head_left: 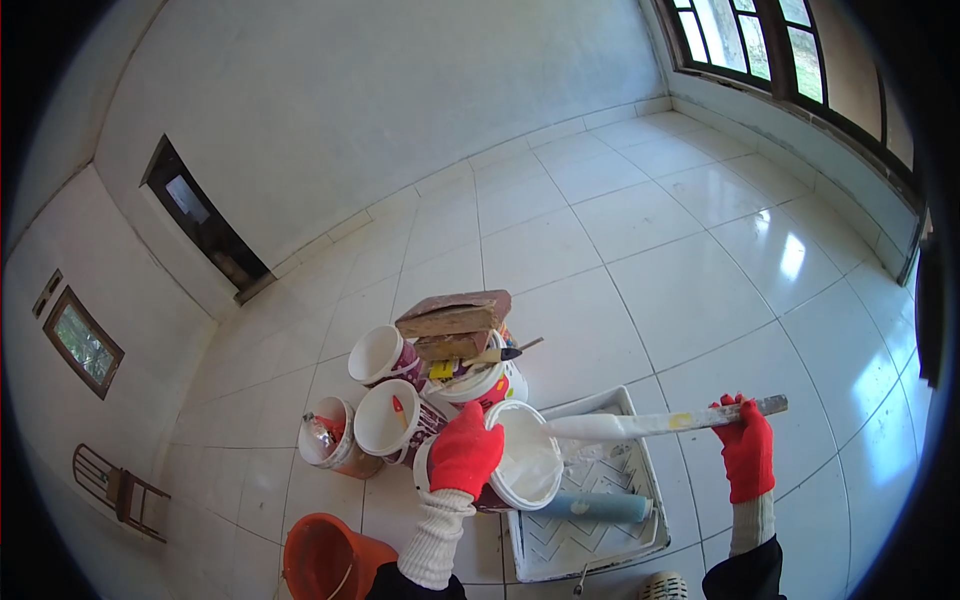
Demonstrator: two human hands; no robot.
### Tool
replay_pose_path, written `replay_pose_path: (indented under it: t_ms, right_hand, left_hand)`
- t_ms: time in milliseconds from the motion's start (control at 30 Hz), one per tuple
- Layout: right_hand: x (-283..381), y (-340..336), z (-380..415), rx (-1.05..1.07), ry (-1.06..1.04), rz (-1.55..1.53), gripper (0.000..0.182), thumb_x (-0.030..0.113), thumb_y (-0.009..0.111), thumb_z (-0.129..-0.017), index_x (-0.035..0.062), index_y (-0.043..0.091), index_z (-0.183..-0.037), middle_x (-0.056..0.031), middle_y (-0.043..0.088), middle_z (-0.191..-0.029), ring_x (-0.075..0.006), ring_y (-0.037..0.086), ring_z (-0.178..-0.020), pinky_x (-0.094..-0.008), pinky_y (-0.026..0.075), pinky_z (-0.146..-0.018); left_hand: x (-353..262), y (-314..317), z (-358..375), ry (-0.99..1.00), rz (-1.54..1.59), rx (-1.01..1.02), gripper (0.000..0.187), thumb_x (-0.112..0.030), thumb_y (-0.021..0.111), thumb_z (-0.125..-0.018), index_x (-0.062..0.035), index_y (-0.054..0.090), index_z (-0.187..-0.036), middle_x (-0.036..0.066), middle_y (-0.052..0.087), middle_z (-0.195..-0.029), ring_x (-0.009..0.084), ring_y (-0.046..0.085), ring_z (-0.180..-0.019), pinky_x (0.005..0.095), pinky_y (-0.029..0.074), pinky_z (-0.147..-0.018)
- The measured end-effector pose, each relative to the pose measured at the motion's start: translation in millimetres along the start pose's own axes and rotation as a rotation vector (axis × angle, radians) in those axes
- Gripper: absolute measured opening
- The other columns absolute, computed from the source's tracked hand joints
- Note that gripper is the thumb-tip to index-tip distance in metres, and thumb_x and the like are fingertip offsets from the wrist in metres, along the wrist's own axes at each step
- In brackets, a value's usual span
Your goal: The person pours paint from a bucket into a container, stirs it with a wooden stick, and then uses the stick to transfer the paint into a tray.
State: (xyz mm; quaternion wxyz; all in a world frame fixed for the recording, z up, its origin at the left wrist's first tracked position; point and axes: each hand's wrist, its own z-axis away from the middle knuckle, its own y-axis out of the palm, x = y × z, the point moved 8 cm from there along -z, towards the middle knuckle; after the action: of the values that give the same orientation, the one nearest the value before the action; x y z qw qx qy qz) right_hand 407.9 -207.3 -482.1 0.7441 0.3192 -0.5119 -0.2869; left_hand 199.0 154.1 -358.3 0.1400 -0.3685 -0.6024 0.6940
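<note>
My left hand [468, 452], in a red glove, grips the side of a tilted paint bucket [528, 455] with white paint inside. My right hand [746, 452], also red-gloved, is closed round the far end of a wooden stirring stick [690, 419]. White paint coats the stick's other end, which reaches to the bucket's rim. Under the bucket's mouth lies a white paint tray [625, 550] with a ridged bottom and some white paint near the bucket. A paint roller [590, 507] with a blue-grey sleeve rests in the tray.
Left of the tray stand several white tubs [378, 355], one topped by wooden blocks [452, 318] and a brush [493, 356]. An orange bucket [325, 560] is at the lower left. Farther off are a wooden chair [120, 490], a doorway [205, 215] and windows [745, 40].
</note>
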Motion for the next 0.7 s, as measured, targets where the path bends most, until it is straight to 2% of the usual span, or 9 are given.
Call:
replay_pose_path:
  t_ms: [133, 200, 333, 400, 433, 467, 533, 667, 700]
  right_hand:
    - [7, 3, 4, -0.001, 0.003, 0.075, 0.033, 0.019, 0.051, -0.095, -0.0054, 0.044, -0.116, -0.0184, 0.053, -0.114, -0.0325, 0.056, -0.104, -0.0443, 0.048, -0.094]
    - [15, 9, 9, 0.011, -0.064, 0.115, 0.034, 0.021, 0.053, -0.095, -0.0039, 0.045, -0.117, -0.0177, 0.054, -0.113, -0.0316, 0.058, -0.102, -0.0434, 0.048, -0.093]
    - [27, 29, 25, -0.048, -0.135, 0.212, 0.035, 0.021, 0.054, -0.094, -0.0036, 0.046, -0.118, -0.0194, 0.056, -0.113, -0.0326, 0.06, -0.098, -0.0429, 0.051, -0.088]
    - [34, 45, 34, 0.015, -0.22, 0.247, 0.033, 0.019, 0.054, -0.094, -0.0029, 0.046, -0.118, -0.0182, 0.057, -0.112, -0.0305, 0.062, -0.097, -0.038, 0.052, -0.083]
    - [37, 51, 39, 0.047, -0.264, 0.301, 0.031, 0.017, 0.052, -0.095, -0.0025, 0.047, -0.118, -0.0173, 0.059, -0.109, -0.0287, 0.062, -0.098, -0.0329, 0.05, -0.074]
    - [35, 53, 41, 0.043, -0.263, 0.304, 0.031, 0.017, 0.052, -0.095, -0.0025, 0.047, -0.118, -0.0173, 0.059, -0.109, -0.0287, 0.062, -0.098, -0.0329, 0.05, -0.074]
    - [37, 69, 48, 0.188, -0.375, 0.405, 0.026, 0.014, 0.05, -0.095, -0.0007, 0.048, -0.117, -0.0172, 0.062, -0.106, -0.0278, 0.062, -0.099, -0.0288, 0.048, -0.07]
    - [32, 88, 61, 0.306, -0.422, 0.499, 0.022, 0.013, 0.048, -0.096, 0.0006, 0.049, -0.114, -0.0169, 0.064, -0.102, -0.0287, 0.062, -0.102, -0.0286, 0.047, -0.071]
    - [30, 93, 65, 0.35, -0.434, 0.536, 0.023, 0.016, 0.05, -0.096, 0.0013, 0.049, -0.113, -0.0165, 0.064, -0.102, -0.0276, 0.062, -0.101, -0.0289, 0.047, -0.071]
  left_hand:
    - [4, 3, -3, 0.077, -0.004, -0.076, 0.031, -0.028, 0.06, -0.081, -0.0029, 0.052, -0.097, 0.024, 0.062, -0.094, 0.0424, 0.058, -0.091, 0.0502, 0.045, -0.078]
    - [1, 0, 0, 0.118, 0.01, -0.112, 0.029, -0.027, 0.06, -0.081, -0.003, 0.052, -0.096, 0.023, 0.062, -0.093, 0.042, 0.058, -0.09, 0.05, 0.045, -0.077]
    - [1, 5, -3, 0.066, -0.039, -0.059, 0.031, -0.028, 0.061, -0.081, -0.0029, 0.051, -0.096, 0.021, 0.062, -0.096, 0.0413, 0.058, -0.091, 0.0496, 0.045, -0.077]
    - [4, 8, -5, -0.004, -0.052, -0.01, 0.033, -0.029, 0.061, -0.081, -0.0023, 0.051, -0.097, 0.022, 0.061, -0.097, 0.0418, 0.058, -0.092, 0.0495, 0.045, -0.078]
    - [5, 9, -5, -0.005, -0.051, -0.002, 0.033, -0.029, 0.061, -0.081, -0.0023, 0.051, -0.097, 0.022, 0.061, -0.097, 0.0418, 0.058, -0.092, 0.0495, 0.045, -0.078]
    - [7, 9, -6, -0.011, -0.052, -0.002, 0.034, -0.03, 0.061, -0.081, -0.0019, 0.051, -0.098, 0.023, 0.061, -0.098, 0.0422, 0.058, -0.093, 0.0494, 0.046, -0.079]
    - [8, 10, -7, -0.019, -0.052, 0.003, 0.035, -0.03, 0.061, -0.081, -0.0016, 0.051, -0.098, 0.023, 0.061, -0.098, 0.0425, 0.058, -0.093, 0.0493, 0.046, -0.079]
    - [6, 8, -6, -0.034, -0.054, 0.008, 0.034, -0.03, 0.061, -0.081, -0.0019, 0.05, -0.097, 0.023, 0.061, -0.098, 0.0424, 0.058, -0.093, 0.0496, 0.046, -0.078]
    - [5, 8, -6, -0.043, -0.053, 0.012, 0.034, -0.03, 0.061, -0.081, -0.0022, 0.05, -0.097, 0.023, 0.061, -0.097, 0.0423, 0.058, -0.093, 0.0497, 0.046, -0.078]
